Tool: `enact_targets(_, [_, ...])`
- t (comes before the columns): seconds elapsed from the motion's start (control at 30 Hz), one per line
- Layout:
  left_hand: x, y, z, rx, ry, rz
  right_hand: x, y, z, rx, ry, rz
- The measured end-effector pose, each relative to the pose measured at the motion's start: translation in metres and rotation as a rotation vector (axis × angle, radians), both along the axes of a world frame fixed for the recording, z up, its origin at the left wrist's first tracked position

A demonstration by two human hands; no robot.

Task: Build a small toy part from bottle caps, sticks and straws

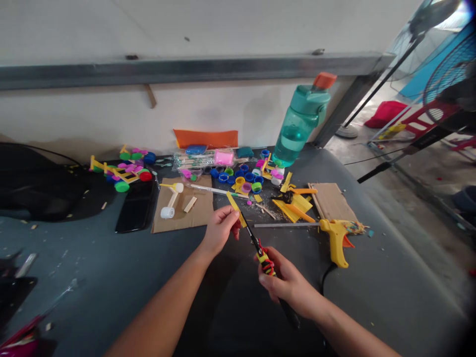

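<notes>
My left hand (220, 229) pinches a narrow yellow strip (233, 202) between thumb and fingers. My right hand (286, 280) is wrapped around scissors (257, 244) with dark blades and a black-and-yellow handle that has red on it. The blades point up and away, alongside the lower end of the strip; whether they touch or cut it is hard to tell. Beyond my left hand, a cardboard piece (159, 222) bears a small stick-and-white-cap assembly (173, 198) and a short wooden piece (190, 204). Several coloured bottle caps (241, 179) lie past the strip.
A yellow glue gun (336, 243) lies at right, near orange-handled pliers (303, 213) on yellow sheet scraps and another cardboard piece (330, 198). A teal water bottle (297, 126) stands at the wall. At left are a black phone (134, 210) and assembled cap-and-stick pieces (126, 171).
</notes>
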State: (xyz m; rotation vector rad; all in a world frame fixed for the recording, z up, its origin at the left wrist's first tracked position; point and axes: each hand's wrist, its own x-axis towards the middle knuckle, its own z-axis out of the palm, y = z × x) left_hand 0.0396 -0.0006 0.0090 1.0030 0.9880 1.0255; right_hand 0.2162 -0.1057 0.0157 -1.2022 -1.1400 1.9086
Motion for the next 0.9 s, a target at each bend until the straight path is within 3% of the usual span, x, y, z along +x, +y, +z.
enact_targets(0.23, [0.001, 0.000, 0.000, 0.008, 0.006, 0.014, -0.003, 0.003, 0.011, -0.050, 0.111, -0.005])
enact_targets(0.37, [0.001, -0.001, -0.001, 0.004, -0.003, 0.003, -0.003, 0.003, 0.009, -0.036, 0.090, -0.017])
enact_targets(0.53, [0.000, -0.001, -0.002, 0.017, -0.004, -0.014, -0.001, 0.002, 0.003, 0.095, -0.066, -0.010])
enact_targets(0.7, [0.001, -0.003, -0.003, 0.018, -0.009, -0.032, -0.002, 0.004, 0.008, 0.285, -0.285, -0.005])
enact_targets(0.9, [0.001, -0.004, -0.004, 0.041, -0.030, -0.026, -0.002, 0.004, 0.011, 0.365, -0.454, 0.037])
